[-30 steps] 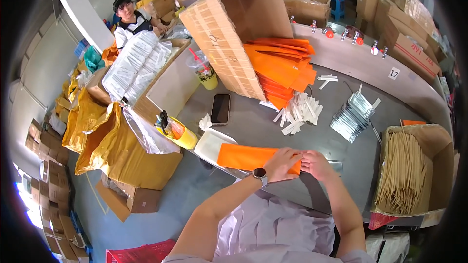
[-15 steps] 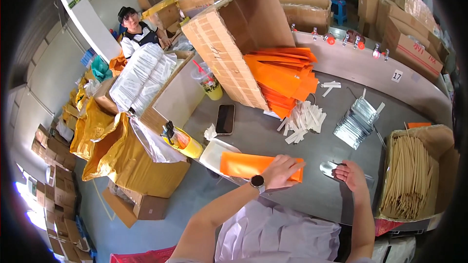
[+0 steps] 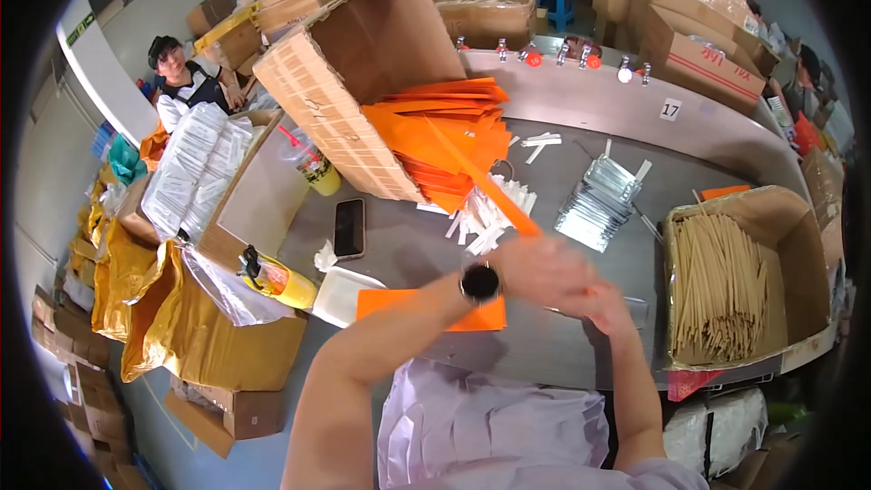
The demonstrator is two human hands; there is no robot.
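My left hand [image 3: 535,270], with a dark round watch on its wrist, is smeared by motion over the table's front part. It grips a flat orange envelope [image 3: 494,192], seen nearly edge-on and slanting toward the far left. My right hand [image 3: 610,310] meets it from the right; its fingers are blurred and partly hidden, and a bit of orange shows between the hands. Below my left wrist another orange envelope [image 3: 479,316] lies flat, overlapping a white tray [image 3: 337,298]. A shiny metal piece [image 3: 639,310] lies beside my right hand, mostly hidden.
A tipped carton [image 3: 340,113] spills a stack of orange envelopes [image 3: 463,145]. Near it lie white strips [image 3: 494,216] and silver foil packets [image 3: 599,204]. At right stands a box of thin wooden sticks [image 3: 721,286]. A phone [image 3: 349,227] and a drink cup [image 3: 318,171] are at left.
My left hand has lifted an orange envelope off the table and swung it up edge-on, meeting my right hand. Another orange envelope shows where it lay. The view has shifted to the right.
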